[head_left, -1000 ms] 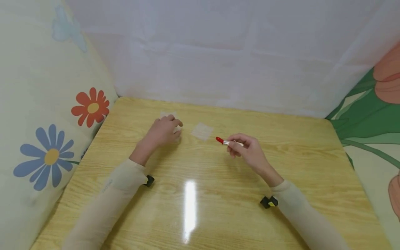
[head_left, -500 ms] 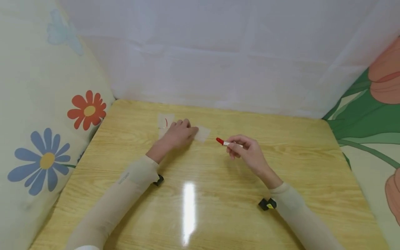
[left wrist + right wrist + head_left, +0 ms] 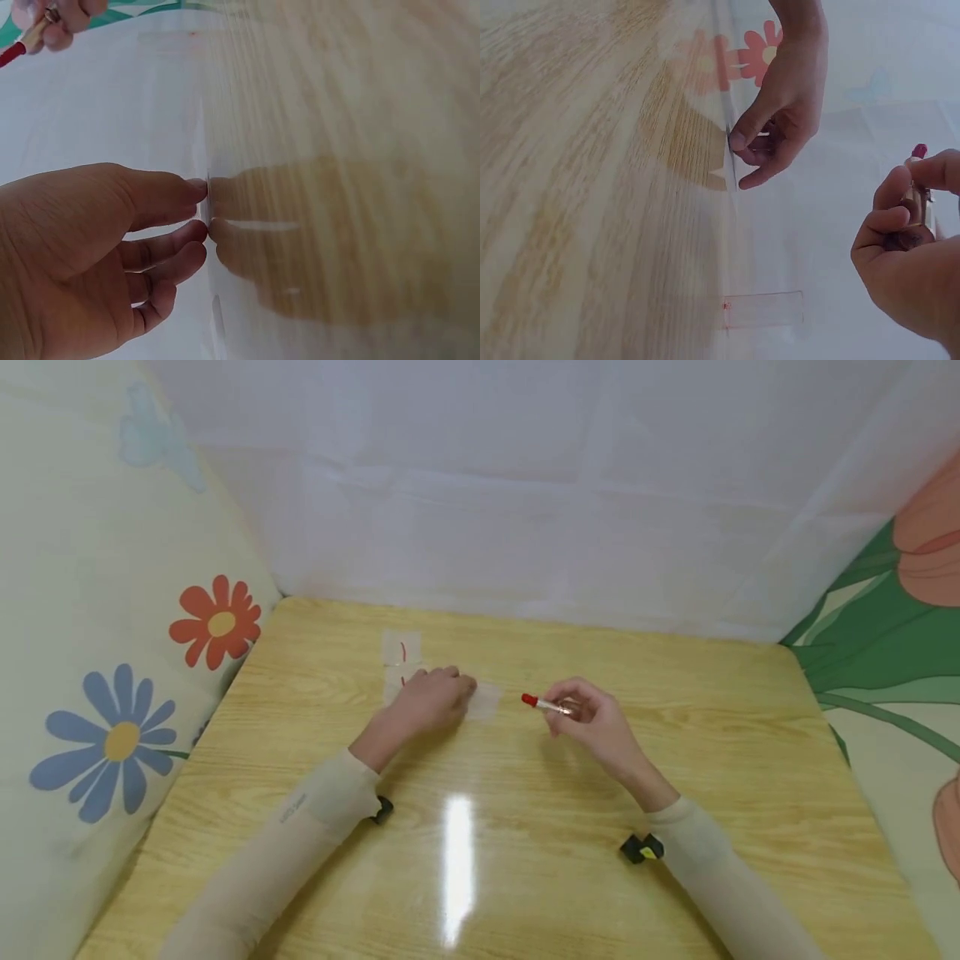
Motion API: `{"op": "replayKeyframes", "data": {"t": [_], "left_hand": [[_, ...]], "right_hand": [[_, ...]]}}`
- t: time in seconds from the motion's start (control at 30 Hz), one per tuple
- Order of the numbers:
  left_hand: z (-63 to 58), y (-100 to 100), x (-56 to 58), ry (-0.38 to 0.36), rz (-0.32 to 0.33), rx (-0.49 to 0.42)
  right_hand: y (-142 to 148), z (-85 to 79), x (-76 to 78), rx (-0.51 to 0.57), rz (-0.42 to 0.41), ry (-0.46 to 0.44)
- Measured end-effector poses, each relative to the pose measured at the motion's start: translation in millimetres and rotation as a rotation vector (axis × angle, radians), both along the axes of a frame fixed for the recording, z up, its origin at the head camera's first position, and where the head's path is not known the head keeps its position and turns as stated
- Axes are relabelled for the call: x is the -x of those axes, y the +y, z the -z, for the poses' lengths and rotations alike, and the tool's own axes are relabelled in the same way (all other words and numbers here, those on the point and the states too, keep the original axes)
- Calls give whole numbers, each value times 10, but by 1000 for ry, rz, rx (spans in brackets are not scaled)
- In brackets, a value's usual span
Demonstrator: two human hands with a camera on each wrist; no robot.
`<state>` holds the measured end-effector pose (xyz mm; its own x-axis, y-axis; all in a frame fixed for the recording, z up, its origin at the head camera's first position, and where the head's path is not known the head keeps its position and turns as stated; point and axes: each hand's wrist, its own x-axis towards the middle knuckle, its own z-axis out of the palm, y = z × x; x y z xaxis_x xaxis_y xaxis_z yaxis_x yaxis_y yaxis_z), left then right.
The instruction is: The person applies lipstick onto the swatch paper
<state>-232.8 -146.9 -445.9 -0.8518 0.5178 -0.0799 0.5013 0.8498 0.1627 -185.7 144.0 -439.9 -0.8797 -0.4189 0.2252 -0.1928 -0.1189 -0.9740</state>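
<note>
My right hand (image 3: 596,722) holds a lipstick (image 3: 546,703) between thumb and fingers. Its red tip points left, and the right wrist view shows the metallic tube (image 3: 921,210) gripped in the curled fingers. My left hand (image 3: 427,706) rests its fingertips on the table at the left side of a thin pale square sheet (image 3: 483,702). In the left wrist view the thumb and fingertips (image 3: 196,187) touch the tabletop. Two more pale squares lie left of that hand: the far square (image 3: 400,648) bears a curved red mark, and the near square (image 3: 392,685), partly hidden by the hand, shows part of another.
The wood-grain table (image 3: 540,852) is glossy and reflects a bright strip of light. A white cloth (image 3: 525,510) hangs at its far edge. Flower-printed panels stand at the left (image 3: 67,635) and right (image 3: 885,643).
My left hand has moved right from the marked squares to the other sheet, which has turned and shifted slightly nearer. Both red marks now show. My right hand has stayed nearly in place, the lipstick tilting slightly.
</note>
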Motion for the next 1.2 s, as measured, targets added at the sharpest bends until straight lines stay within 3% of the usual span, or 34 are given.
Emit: {"op": "replayKeyframes", "data": {"t": [0.27, 0.63, 0.97, 1.2], "left_hand": [[21, -18, -134, -41, -18, -60], [32, -83, -266, -15, -80, -66], [11, -115, -248, -42, -87, -70], [-4, -88, -255, -85, -63, -92]], "right_hand": [[-87, 19, -17, -10, 32, -78], [-158, 33, -14, -84, 86, -137], [-432, 132, 93, -245, 121, 22], [-676, 197, 185, -577, 192, 367]]}}
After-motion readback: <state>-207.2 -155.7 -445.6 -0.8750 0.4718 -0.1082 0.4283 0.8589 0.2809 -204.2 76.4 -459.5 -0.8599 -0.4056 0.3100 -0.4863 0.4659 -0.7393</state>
